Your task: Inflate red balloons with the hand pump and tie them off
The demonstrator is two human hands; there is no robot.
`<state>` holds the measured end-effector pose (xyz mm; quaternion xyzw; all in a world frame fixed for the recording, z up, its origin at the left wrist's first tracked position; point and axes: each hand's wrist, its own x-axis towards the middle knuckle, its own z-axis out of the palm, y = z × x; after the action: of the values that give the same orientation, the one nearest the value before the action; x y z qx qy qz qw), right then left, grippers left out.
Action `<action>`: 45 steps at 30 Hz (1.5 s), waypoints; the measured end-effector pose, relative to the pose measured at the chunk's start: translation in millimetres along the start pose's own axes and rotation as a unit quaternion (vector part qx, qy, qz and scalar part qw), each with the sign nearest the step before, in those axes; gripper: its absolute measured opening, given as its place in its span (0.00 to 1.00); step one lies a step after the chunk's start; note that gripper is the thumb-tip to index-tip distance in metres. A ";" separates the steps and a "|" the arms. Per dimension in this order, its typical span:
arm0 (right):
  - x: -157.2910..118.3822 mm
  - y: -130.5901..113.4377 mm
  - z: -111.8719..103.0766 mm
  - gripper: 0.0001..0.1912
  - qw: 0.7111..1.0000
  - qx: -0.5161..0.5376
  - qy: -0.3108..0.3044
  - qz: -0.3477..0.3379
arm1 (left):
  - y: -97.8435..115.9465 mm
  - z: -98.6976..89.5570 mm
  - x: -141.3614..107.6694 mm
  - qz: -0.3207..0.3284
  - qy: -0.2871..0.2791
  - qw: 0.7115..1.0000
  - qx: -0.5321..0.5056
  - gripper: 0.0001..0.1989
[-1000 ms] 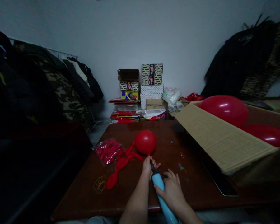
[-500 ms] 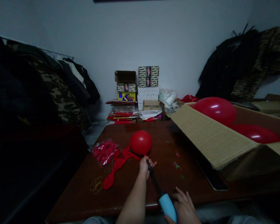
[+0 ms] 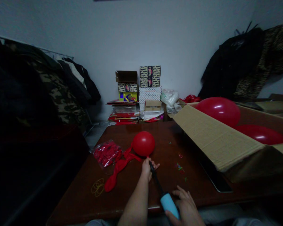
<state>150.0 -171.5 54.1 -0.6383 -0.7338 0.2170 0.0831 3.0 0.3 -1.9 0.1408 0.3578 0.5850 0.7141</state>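
A round, partly inflated red balloon (image 3: 143,143) sits above the fingers of my left hand (image 3: 147,167), which pinches its neck at the black nozzle of a pump. The pump (image 3: 169,205) has a light blue body that slants down toward the table's front edge. My right hand (image 3: 185,204) is at the blue body, its thumb against it and its other fingers spread. Left of the balloon lie limp red balloons (image 3: 116,172) and a clear bag of red balloons (image 3: 107,153).
On the brown table (image 3: 85,201) are yellow rubber bands (image 3: 97,187), small colored bits (image 3: 179,168) and a dark phone (image 3: 218,180). An open cardboard box (image 3: 217,138) with large red balloons stands at the right. Stacked boxes (image 3: 150,77) are behind the table.
The view has shifted slightly. The fingers of my right hand have moved a little up and left beside the pump. My left hand keeps its pinch at the balloon's neck.
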 end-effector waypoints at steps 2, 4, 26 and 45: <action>14.5 -11.3 -3.4 0.23 1.000 -0.005 0.029 0.009 | -0.7 -1.1 1.3 0.005 -0.004 1.000 0.005 0.11; 32.2 -21.7 -6.8 0.22 0.999 -0.002 0.048 0.005 | -1.0 -2.0 2.7 0.005 -0.007 1.000 0.009 0.11; -6.8 16.7 16.2 0.25 0.999 -0.022 -0.042 -0.013 | -1.4 0.8 -0.5 0.018 0.002 1.000 0.005 0.11; 23.9 -13.7 -6.3 0.24 1.000 -0.001 0.031 0.006 | 2.1 -0.2 -4.0 -0.003 -0.014 1.000 -0.015 0.11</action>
<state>136.1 -148.1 61.8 -0.6492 -0.7274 0.1968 0.1035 1.1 -2.9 0.6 0.1368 0.3392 0.5860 0.7230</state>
